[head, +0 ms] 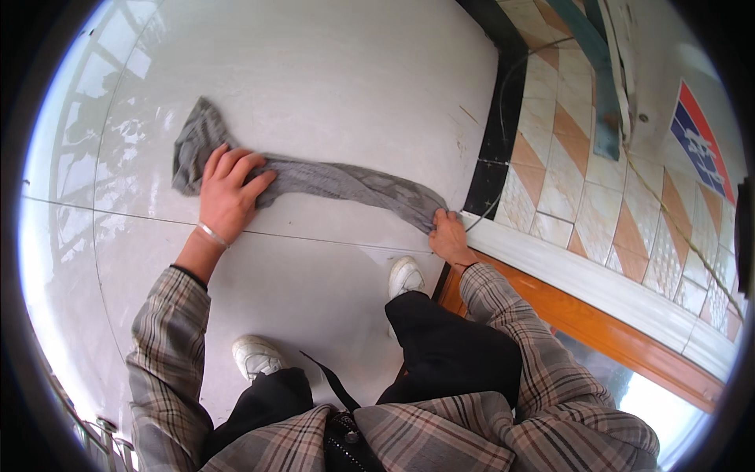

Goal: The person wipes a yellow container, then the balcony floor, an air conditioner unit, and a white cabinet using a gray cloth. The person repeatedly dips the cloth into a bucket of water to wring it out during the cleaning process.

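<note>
A long grey cloth (348, 183) lies twisted and stretched across the pale tiled floor (330, 88). My left hand (230, 189) presses on it near its bunched left end, the fingers curled over the fabric; a bracelet sits on that wrist. The cloth's other end is pinched in the fingers of my right hand (449, 236), close to the corner where the floor meets a white sill. Part of the cloth is hidden beneath my left hand.
My white shoes (406, 277) stand on the floor just below the cloth. On the right are a black tile border (495, 130), a patterned tile wall (584, 177), a white sill (531, 248), an orange wooden strip (601, 336) and a hanging cord (672, 221). Metal rails (106, 436) show at the lower left.
</note>
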### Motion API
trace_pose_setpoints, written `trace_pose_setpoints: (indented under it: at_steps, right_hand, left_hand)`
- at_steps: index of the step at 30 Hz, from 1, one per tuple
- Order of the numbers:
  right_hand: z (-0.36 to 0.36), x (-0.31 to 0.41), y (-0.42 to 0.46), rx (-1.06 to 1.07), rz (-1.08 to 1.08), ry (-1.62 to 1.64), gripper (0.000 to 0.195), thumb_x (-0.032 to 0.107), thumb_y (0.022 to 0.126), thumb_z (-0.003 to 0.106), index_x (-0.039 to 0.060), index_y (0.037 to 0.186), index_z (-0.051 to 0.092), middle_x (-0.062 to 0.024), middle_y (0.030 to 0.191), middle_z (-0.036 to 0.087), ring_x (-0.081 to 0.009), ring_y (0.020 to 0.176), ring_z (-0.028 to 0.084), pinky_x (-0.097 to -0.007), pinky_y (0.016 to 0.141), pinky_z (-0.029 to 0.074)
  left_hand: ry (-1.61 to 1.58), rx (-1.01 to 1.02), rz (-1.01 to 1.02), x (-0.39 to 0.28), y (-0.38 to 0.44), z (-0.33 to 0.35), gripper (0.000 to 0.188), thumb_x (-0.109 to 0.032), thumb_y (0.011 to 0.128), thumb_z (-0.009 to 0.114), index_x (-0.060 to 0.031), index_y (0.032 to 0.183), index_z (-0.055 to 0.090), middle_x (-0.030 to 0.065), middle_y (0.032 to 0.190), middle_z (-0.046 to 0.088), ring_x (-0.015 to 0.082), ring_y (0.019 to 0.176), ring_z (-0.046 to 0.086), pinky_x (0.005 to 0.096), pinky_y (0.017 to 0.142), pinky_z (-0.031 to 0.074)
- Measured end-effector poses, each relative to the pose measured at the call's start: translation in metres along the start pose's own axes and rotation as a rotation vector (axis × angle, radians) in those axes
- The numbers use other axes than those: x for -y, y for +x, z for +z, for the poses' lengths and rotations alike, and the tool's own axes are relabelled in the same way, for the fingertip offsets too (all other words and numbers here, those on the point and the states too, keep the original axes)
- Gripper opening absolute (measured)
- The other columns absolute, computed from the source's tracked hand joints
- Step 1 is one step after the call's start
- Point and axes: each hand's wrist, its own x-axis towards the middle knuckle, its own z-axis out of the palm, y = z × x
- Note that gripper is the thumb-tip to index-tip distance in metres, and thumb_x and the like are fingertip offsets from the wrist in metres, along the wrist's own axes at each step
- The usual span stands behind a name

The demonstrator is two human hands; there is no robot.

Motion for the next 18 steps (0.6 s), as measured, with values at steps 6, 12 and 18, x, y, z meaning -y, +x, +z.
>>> trace_pose_setpoints:
  at_steps: [6, 12, 18]
  right_hand:
    - [0.017, 0.036, -0.055, -0.106, 0.108, 0.293, 0.048, 0.031, 0.088, 0.064, -0.0006, 0.121, 0.05, -0.0299, 0.117, 0.055, -0.0469, 0.109, 0.055, -0.0499, 0.096, 0.045]
    - [0.055, 0.046, -0.051, -0.229, 0.134, 0.364, 0.083, 0.044, 0.092, 0.062, -0.0094, 0.143, 0.026, -0.0476, 0.145, 0.022, -0.0633, 0.134, 0.025, -0.0661, 0.11, 0.024]
    - [0.038, 0.02, 0.045, -0.689, -0.052, 0.453, 0.065, 0.039, 0.086, 0.071, -0.0079, 0.121, 0.043, -0.0465, 0.14, 0.031, -0.0607, 0.134, 0.028, -0.0628, 0.113, 0.022]
  left_hand:
    - [-0.025, 0.04, -0.043, -0.015, -0.047, -0.02, 0.032, -0.005, 0.071, 0.062, -0.0116, 0.101, 0.07, 0.0069, 0.114, 0.062, 0.0296, 0.117, 0.056, 0.0552, 0.108, 0.036]
    - [-0.024, 0.185, -0.053, -0.024, -0.048, -0.024, 0.036, -0.026, 0.083, 0.066, -0.0105, 0.116, 0.065, 0.0112, 0.126, 0.057, 0.0338, 0.127, 0.049, 0.0577, 0.112, 0.026]
    - [0.083, 0.259, -0.041, -0.033, -0.048, -0.02, 0.041, -0.026, 0.08, 0.07, -0.0156, 0.12, 0.065, 0.0106, 0.132, 0.054, 0.0341, 0.132, 0.044, 0.0609, 0.112, 0.025]
